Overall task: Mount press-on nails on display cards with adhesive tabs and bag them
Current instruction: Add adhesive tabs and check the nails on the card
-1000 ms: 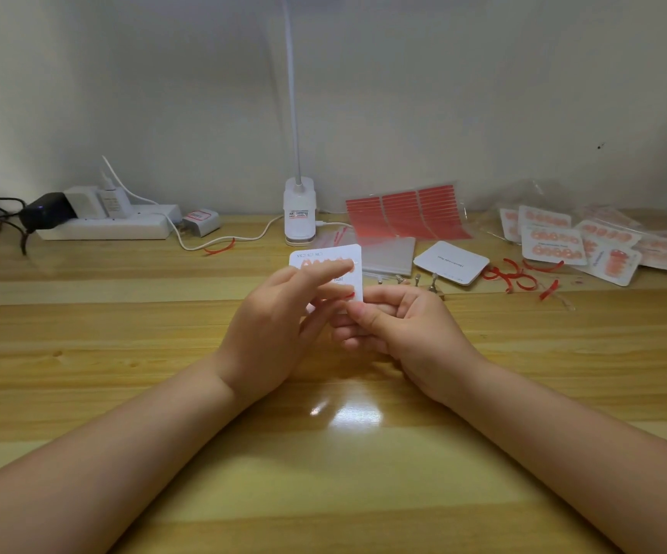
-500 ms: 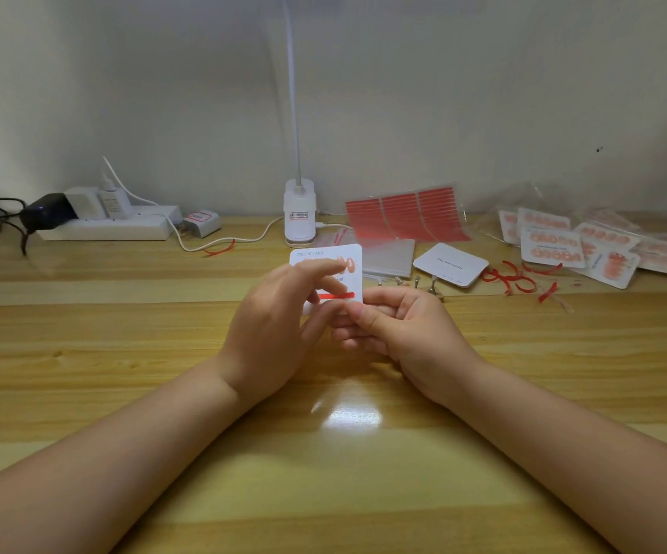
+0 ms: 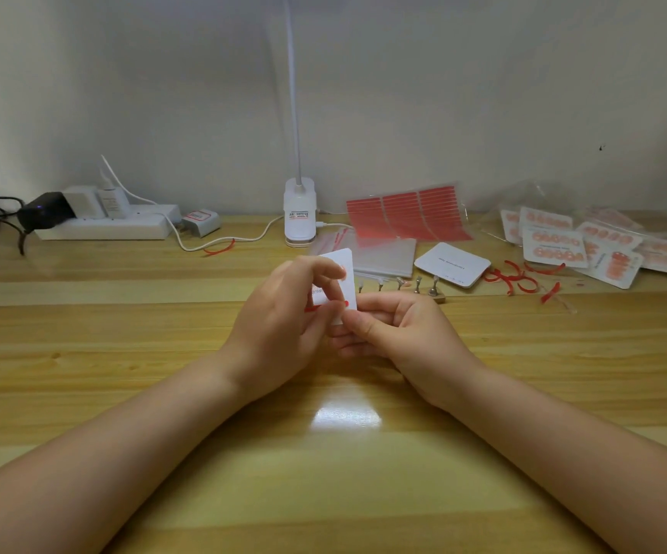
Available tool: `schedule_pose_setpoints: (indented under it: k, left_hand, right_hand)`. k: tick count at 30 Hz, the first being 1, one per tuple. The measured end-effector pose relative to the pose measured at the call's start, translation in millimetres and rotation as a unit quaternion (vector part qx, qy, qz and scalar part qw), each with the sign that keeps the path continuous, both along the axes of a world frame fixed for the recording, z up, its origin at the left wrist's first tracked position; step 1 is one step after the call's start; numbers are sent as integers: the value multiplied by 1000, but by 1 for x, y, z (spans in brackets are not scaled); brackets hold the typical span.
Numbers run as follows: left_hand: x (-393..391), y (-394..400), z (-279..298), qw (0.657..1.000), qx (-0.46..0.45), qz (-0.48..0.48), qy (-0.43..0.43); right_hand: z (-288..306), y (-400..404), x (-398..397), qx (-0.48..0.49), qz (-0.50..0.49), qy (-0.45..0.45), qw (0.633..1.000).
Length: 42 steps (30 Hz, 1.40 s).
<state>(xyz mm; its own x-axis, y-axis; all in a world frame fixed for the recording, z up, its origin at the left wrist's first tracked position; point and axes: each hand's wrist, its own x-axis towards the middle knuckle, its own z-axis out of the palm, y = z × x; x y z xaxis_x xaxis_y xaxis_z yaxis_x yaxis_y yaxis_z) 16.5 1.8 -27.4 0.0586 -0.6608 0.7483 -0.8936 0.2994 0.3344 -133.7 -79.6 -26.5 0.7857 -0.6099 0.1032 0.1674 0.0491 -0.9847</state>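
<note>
1. The left hand (image 3: 284,313) curls over the front of a small white paper display card (image 3: 344,273), with its fingertips pinching at a thin red strip (image 3: 338,305) low on the card
2. The right hand (image 3: 396,325) holds the card from below and behind, thumb pressed on the bottom corner, just above the wooden table (image 3: 124,353)
3. I think the red cover is being peeled off a sticky tab; next comes a slow pull, then pressing nails on
4. Behind the hands stand little metal nail stands (image 3: 418,283), a spare white card (image 3: 452,265), a stack of clear bags (image 3: 384,259) and sheets of red sticky strips (image 3: 408,213)
5. At the far right lie finished bagged cards (image 3: 555,249) and curly red scraps (image 3: 519,277)
6. Nothing blocks the hands, but fingers hide most of the card
</note>
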Motion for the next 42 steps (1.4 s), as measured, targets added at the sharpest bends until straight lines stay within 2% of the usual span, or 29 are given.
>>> schedule_pose_setpoints:
  k: [7, 14, 25, 33, 42]
  left_hand:
    - [0, 1, -1, 998, 3, 33, -61]
    - [-3, 1, -9, 1000, -1, 8, 10]
    - [-4, 5, -2, 998, -53, 1, -38]
    - [-4, 4, -2, 999, -48, 2, 25]
    - [-7, 5, -3, 999, -40, 11, 29]
  right_hand:
    - [0, 0, 0, -6, 1, 11, 1000]
    - [0, 0, 1, -8, 0, 7, 1000]
    - [1, -3, 2, 23, -3, -1, 1000]
    - [1, -2, 2, 17, 12, -5, 1000]
    - [0, -1, 2, -15, 13, -3, 1000]
